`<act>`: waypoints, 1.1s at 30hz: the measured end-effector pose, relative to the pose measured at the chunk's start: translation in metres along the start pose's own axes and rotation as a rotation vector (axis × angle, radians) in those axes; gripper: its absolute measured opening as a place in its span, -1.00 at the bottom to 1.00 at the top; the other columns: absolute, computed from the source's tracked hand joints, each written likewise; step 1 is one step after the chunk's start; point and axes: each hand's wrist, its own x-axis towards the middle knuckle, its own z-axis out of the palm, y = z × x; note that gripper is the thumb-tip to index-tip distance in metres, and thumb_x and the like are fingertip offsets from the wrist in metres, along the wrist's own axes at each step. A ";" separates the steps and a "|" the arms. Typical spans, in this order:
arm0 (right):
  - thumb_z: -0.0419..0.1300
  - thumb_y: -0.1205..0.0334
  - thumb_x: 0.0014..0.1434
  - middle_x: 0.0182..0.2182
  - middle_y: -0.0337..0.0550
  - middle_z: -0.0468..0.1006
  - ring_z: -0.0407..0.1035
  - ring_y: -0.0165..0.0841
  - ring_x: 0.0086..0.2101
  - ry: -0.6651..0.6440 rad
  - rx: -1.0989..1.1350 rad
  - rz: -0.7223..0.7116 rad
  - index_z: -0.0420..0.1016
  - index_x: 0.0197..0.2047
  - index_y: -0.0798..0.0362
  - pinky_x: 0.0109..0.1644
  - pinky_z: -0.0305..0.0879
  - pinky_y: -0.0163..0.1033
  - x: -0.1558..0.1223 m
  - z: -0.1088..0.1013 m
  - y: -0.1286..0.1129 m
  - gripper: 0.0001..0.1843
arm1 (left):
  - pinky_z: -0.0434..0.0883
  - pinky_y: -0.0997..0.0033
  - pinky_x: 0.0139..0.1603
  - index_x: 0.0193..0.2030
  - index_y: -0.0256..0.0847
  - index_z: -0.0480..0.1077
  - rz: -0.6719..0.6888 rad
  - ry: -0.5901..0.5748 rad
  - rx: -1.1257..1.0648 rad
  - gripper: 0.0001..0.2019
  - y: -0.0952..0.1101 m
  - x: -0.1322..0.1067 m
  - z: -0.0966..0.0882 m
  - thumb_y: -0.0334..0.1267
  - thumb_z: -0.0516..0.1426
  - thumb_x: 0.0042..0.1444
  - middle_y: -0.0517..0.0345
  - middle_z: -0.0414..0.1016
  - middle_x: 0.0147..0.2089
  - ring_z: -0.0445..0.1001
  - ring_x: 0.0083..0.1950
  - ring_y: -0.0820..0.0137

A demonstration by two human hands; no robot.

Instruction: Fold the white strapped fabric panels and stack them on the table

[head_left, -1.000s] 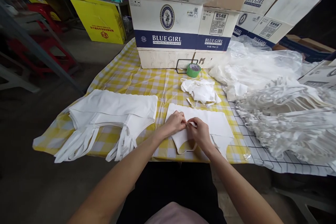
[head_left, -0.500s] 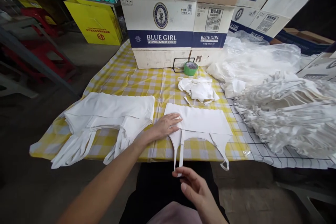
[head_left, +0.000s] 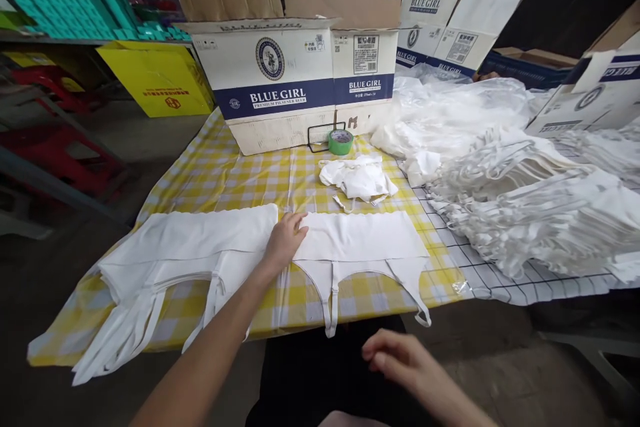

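A white strappy top point(head_left: 360, 237) lies flat on the yellow checked cloth, its wide band away from me and its straps hanging over the front edge. My left hand point(head_left: 286, 240) is at the band's upper left corner, thumb and fingers closed on the edge. Past the table edge, below the straps, my right hand point(head_left: 400, 357) hovers with loosely curled fingers and nothing in them. To the left, a neat stack of white tops point(head_left: 195, 237) lies partly behind my left forearm, straps dangling over the edge.
A crumpled white garment point(head_left: 359, 177) lies behind the top, near green tape point(head_left: 341, 142) and a black wire frame. A white-and-blue carton point(head_left: 280, 87) stands at the back. Clear plastic bags point(head_left: 450, 110) and a large pile of white garments point(head_left: 530, 207) occupy the right.
My left hand has slid from the top's left side up to its upper left corner. My right hand has let go of the strap and moved right. The view has shifted.
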 end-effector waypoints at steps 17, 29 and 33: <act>-0.19 -0.01 0.29 0.30 -0.26 -0.06 -0.20 -0.24 0.27 0.518 -1.377 -0.271 -0.07 0.31 -0.17 0.25 -0.13 0.07 0.133 -0.137 -0.019 -0.47 | 0.28 0.20 -0.01 -0.08 -0.31 0.33 -0.232 0.109 0.594 -0.72 0.011 0.026 0.023 -0.22 -0.08 0.20 -0.15 0.39 -0.07 0.34 0.00 0.16; -0.17 -0.01 0.28 0.29 -0.29 -0.03 -0.17 -0.23 0.26 0.535 -1.339 -0.303 -0.08 0.30 -0.22 0.25 -0.15 0.07 0.131 -0.144 -0.019 -0.47 | -0.14 -0.04 0.31 0.31 0.04 -0.05 0.169 -0.196 0.354 -0.48 0.011 -0.012 0.048 -0.06 -0.11 0.21 0.16 -0.10 0.38 -0.17 0.38 0.19; -0.15 0.04 0.27 0.23 -0.15 0.15 0.03 -0.20 0.19 0.645 -1.256 -0.280 0.13 0.23 -0.09 0.19 -0.01 -0.03 0.129 -0.162 -0.020 -0.51 | 0.16 0.20 0.22 0.19 -0.21 0.12 -0.011 0.078 0.285 -0.59 -0.010 0.004 0.022 -0.23 -0.16 0.22 -0.05 0.19 0.22 0.15 0.25 0.28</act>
